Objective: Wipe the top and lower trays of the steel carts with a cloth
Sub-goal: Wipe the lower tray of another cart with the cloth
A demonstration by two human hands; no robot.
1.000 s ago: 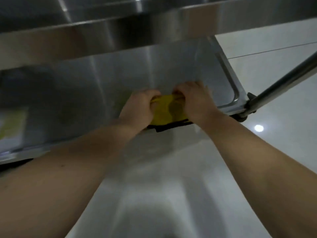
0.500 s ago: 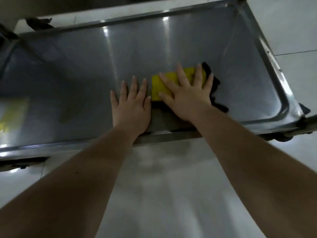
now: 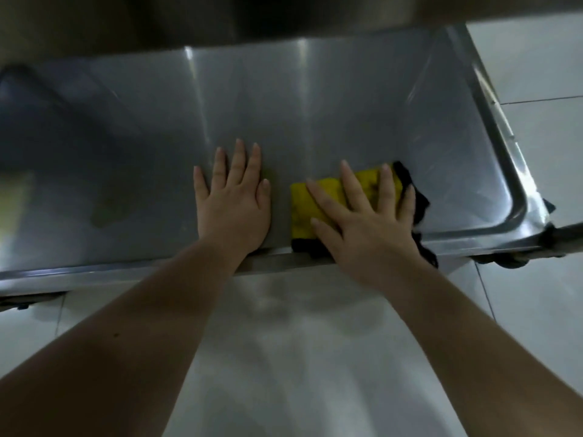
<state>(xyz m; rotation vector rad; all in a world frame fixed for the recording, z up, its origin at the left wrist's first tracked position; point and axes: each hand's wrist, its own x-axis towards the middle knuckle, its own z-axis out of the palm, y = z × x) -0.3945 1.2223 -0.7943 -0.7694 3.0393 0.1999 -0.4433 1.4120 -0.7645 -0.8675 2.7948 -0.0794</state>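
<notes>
Head: cloth (image 3: pixel 302 209) long axis along lower tray (image 3: pixel 126 146), under flat right hand (image 3: pixel 362 230).

We see the cloth (image 3: pixel 301 209) as bright yellow, smudged here and there with darker marks, with a black border or underside showing along its right and near edges. The lower tray (image 3: pixel 126 137) is plain grey steel, darker toward its far left, crossed by thin pale streaks of light running near to far, and a blurred pale yellow patch (image 3: pixel 15 200) sits at its left end. Beyond it the upper tray (image 3: pixel 189 17) is dull brownish grey, and the floor (image 3: pixel 533 58) is white tile with thin dark joint lines.
</notes>
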